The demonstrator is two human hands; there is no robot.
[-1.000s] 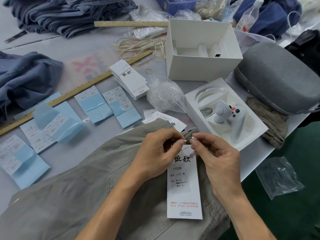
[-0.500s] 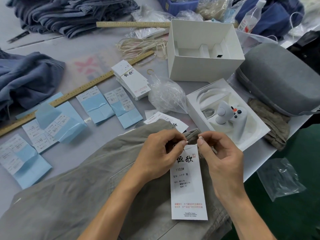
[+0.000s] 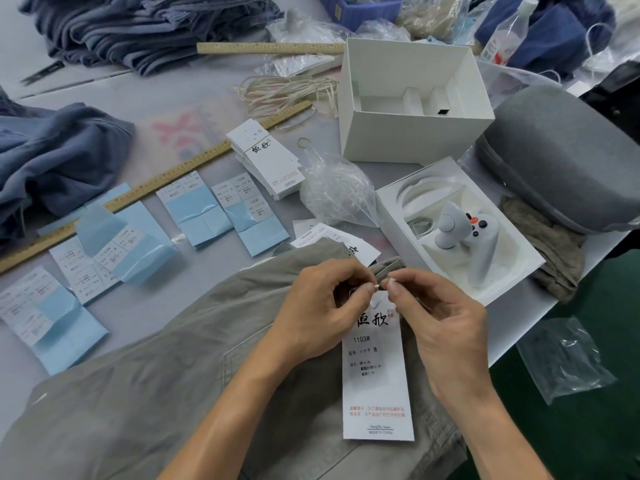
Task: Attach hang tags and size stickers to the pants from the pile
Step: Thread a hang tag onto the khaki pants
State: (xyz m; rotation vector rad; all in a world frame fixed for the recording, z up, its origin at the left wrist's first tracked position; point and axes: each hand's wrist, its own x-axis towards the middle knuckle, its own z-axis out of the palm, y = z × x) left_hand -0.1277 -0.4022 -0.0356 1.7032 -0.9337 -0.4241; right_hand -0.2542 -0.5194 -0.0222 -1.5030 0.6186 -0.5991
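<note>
Head view shows the khaki pants [image 3: 180,393] at 6 o'clock; my left hand [image 3: 311,317] and right hand [image 3: 440,323] both pinch the hang tag [image 3: 375,382] string; I should keep the loop taut at the belt loop.

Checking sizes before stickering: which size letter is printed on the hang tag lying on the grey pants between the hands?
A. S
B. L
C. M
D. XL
C: the hang tag on the grey pants reads "1103#" with an "M" on the line below.
</note>
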